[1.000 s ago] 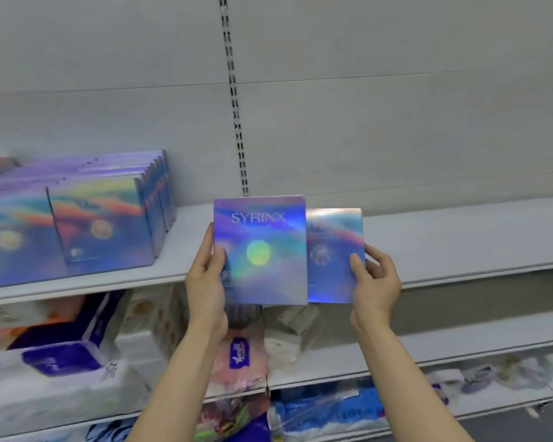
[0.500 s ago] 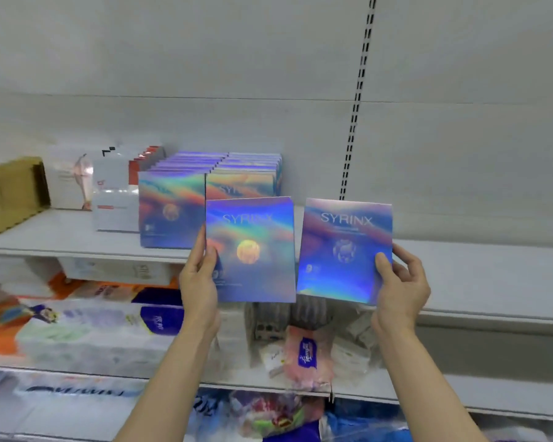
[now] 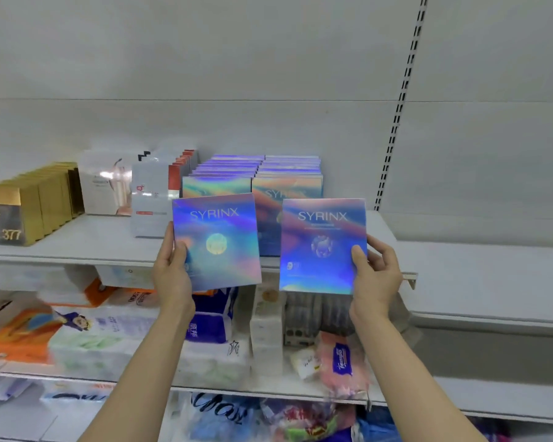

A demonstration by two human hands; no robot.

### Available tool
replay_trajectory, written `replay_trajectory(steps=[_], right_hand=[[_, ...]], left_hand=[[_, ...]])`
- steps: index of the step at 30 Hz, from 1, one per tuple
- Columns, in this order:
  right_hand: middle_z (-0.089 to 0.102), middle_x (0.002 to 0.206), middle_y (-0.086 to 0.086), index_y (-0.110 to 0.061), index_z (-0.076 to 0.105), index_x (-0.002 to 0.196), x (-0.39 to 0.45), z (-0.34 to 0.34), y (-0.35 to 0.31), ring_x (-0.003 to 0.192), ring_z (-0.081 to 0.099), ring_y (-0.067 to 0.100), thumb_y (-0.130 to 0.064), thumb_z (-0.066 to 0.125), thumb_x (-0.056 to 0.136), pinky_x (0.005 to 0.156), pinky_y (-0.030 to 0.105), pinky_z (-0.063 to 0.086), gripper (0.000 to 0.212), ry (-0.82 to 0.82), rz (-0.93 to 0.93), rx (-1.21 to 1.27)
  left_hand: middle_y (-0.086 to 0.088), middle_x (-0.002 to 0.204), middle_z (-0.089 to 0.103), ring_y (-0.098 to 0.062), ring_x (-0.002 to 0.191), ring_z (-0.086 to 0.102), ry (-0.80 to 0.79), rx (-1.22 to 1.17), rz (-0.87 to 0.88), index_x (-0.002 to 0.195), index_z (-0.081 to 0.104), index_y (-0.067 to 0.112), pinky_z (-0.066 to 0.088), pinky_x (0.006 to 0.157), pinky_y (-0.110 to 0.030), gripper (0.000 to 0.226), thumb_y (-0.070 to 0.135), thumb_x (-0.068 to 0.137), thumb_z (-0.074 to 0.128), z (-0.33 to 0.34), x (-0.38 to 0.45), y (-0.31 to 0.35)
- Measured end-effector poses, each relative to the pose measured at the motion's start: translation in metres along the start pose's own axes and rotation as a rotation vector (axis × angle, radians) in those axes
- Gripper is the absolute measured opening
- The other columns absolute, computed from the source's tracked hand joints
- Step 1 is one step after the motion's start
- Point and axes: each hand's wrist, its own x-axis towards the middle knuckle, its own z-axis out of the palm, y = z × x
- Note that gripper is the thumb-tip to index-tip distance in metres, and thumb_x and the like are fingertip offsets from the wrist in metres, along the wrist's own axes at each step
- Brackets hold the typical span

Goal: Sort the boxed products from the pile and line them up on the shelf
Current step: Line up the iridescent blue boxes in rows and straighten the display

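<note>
My left hand (image 3: 170, 275) grips the left edge of a flat holographic SYRINX box with a yellow disc (image 3: 219, 240). My right hand (image 3: 375, 275) grips the right edge of a second SYRINX box with a bluish emblem (image 3: 320, 247). Both boxes are held upright in front of the white shelf (image 3: 77, 247), a small gap between them. Behind them two rows of the same holographic boxes (image 3: 256, 173) stand lined up on the shelf.
Left of the rows stand white-and-red boxes (image 3: 154, 199), a white box (image 3: 104, 186) and gold boxes (image 3: 29, 202). The shelf to the right (image 3: 476, 266) is bare. A slotted upright (image 3: 399, 103) runs up the back wall. Tissue packs (image 3: 93, 339) fill the lower shelf.
The view has swung left, bringing the stocked rows behind my hands. The two boxes moved apart and up, from overlapping to side by side.
</note>
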Motion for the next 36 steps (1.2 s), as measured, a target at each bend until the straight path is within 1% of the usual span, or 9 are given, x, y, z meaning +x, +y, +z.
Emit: replay_trajectory(steps=[3, 6, 9, 13, 15, 19, 26, 32, 36], right_hand=[[0.072, 0.096, 0.008, -0.027, 0.067, 0.102, 0.003, 0.032, 0.014, 0.095, 0.067, 0.033, -0.008, 0.067, 0.088, 0.083, 0.047, 0.057, 0.023, 0.027, -0.055, -0.024], [0.071, 0.096, 0.005, -0.033, 0.065, 0.097, 0.005, 0.061, 0.028, 0.085, 0.064, 0.022, -0.007, 0.068, 0.087, 0.076, 0.036, 0.054, 0.028, 0.073, -0.147, -0.048], [0.067, 0.097, 0.002, -0.026, 0.064, 0.104, 0.011, 0.084, 0.044, 0.082, 0.058, 0.012, -0.006, 0.065, 0.087, 0.075, 0.028, 0.047, 0.026, 0.136, -0.261, -0.131], [0.057, 0.120, 0.010, -0.008, 0.054, 0.126, 0.027, 0.089, 0.073, 0.107, 0.051, 0.026, -0.022, 0.055, 0.089, 0.093, 0.035, 0.043, 0.039, 0.108, -0.501, -0.529], [0.045, 0.137, 0.018, -0.002, 0.042, 0.140, 0.033, 0.086, 0.085, 0.124, 0.040, 0.031, -0.031, 0.050, 0.092, 0.106, 0.044, 0.036, 0.056, 0.067, -0.587, -0.777], [0.008, 0.161, 0.019, -0.003, 0.012, 0.154, 0.028, 0.079, 0.094, 0.149, 0.005, 0.033, -0.054, 0.040, 0.096, 0.121, 0.046, 0.011, 0.083, -0.111, -0.835, -1.232], [0.000, 0.161, 0.024, 0.000, 0.005, 0.154, 0.018, 0.093, 0.099, 0.148, -0.004, 0.042, -0.068, 0.023, 0.093, 0.118, 0.055, 0.015, 0.094, -0.129, -0.788, -1.523], [0.004, 0.160, 0.025, 0.000, 0.006, 0.153, 0.011, 0.097, 0.093, 0.147, -0.001, 0.044, -0.067, 0.027, 0.092, 0.116, 0.058, 0.020, 0.093, -0.153, -0.764, -1.526], [-0.007, 0.162, 0.019, -0.003, 0.004, 0.155, 0.016, 0.085, 0.079, 0.149, -0.007, 0.036, -0.062, 0.032, 0.095, 0.119, 0.053, 0.008, 0.089, -0.200, -0.815, -1.352]], left_hand=[[0.023, 0.117, 0.065, -0.003, 0.105, 0.062, -0.021, 0.034, 0.053, 0.140, 0.053, 0.034, 0.051, 0.094, -0.026, 0.040, 0.019, 0.102, 0.050, -0.004, 0.037, -0.001], [0.018, 0.130, 0.059, 0.001, 0.109, 0.056, -0.058, 0.090, 0.122, 0.143, 0.049, 0.031, 0.045, 0.089, -0.009, 0.042, 0.017, 0.103, 0.047, 0.001, 0.066, -0.008], [0.016, 0.122, 0.054, -0.006, 0.111, 0.053, -0.084, 0.203, 0.188, 0.146, 0.044, 0.033, 0.045, 0.093, -0.019, 0.047, 0.020, 0.102, 0.051, 0.010, 0.081, -0.023], [-0.002, 0.129, 0.037, -0.009, 0.118, 0.042, -0.174, 0.313, 0.190, 0.152, 0.030, 0.034, 0.035, 0.091, -0.001, 0.087, 0.021, 0.081, 0.079, 0.011, 0.081, -0.037], [-0.005, 0.137, 0.032, -0.014, 0.123, 0.036, -0.195, 0.476, 0.330, 0.154, 0.024, 0.034, 0.029, 0.101, -0.011, 0.099, 0.029, 0.075, 0.083, 0.009, 0.079, -0.043], [-0.014, 0.162, 0.011, -0.036, 0.148, 0.015, -0.300, 0.966, 0.872, 0.154, 0.025, 0.024, 0.025, 0.114, -0.052, 0.069, 0.046, 0.094, 0.050, 0.000, 0.083, -0.067], [-0.023, 0.161, -0.011, -0.041, 0.149, -0.004, -0.443, 1.277, 0.917, 0.157, 0.007, 0.009, 0.007, 0.121, -0.044, 0.088, 0.069, 0.093, 0.021, -0.010, 0.102, -0.074], [-0.022, 0.162, -0.009, -0.041, 0.149, -0.004, -0.448, 1.314, 0.887, 0.157, 0.004, 0.010, 0.016, 0.119, -0.052, 0.089, 0.068, 0.091, 0.025, -0.009, 0.099, -0.070], [-0.022, 0.162, -0.007, -0.040, 0.150, -0.003, -0.467, 1.236, 0.996, 0.157, 0.000, 0.012, 0.006, 0.120, -0.051, 0.098, 0.071, 0.087, 0.035, -0.008, 0.103, -0.052]])
